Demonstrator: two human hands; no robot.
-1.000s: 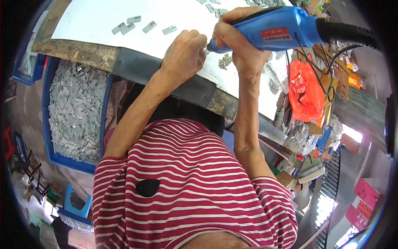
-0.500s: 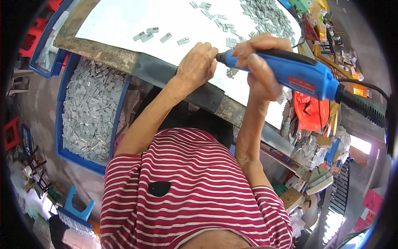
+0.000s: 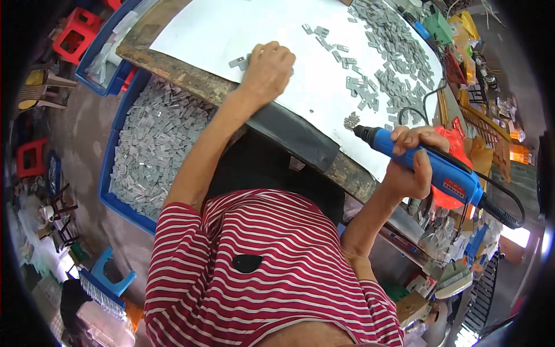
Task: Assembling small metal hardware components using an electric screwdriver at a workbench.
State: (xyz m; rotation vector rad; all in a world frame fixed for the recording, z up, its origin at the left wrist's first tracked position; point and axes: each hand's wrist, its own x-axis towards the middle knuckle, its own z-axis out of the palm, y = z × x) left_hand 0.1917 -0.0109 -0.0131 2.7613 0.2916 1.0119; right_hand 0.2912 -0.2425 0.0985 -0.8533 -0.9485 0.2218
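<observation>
My right hand (image 3: 413, 165) is wrapped around a blue electric screwdriver (image 3: 445, 173). The dark tip of this tool points at a small heap of screws (image 3: 351, 120) on the white table sheet. Over to the left, my left hand (image 3: 269, 72) rests low on the sheet with its fingers curled down. Small grey clips (image 3: 237, 62) show beside its fingers, partly covered by the hand. Whatever lies under the fingertips is hidden. A dark flat bar (image 3: 295, 137) runs along the near table edge between my arms.
A heap of grey clips (image 3: 399, 46) covers the far right of the table, with several loose ones in the middle. At the left, below table height, sits a blue crate (image 3: 105, 182) full of clips. A second screwdriver (image 3: 419, 26) and a red bag (image 3: 454, 150) are at the right.
My hands have moved apart. The screwdriver went right and down to the screw heap, away from my left hand, which moved left onto the group of clips. The view has shifted.
</observation>
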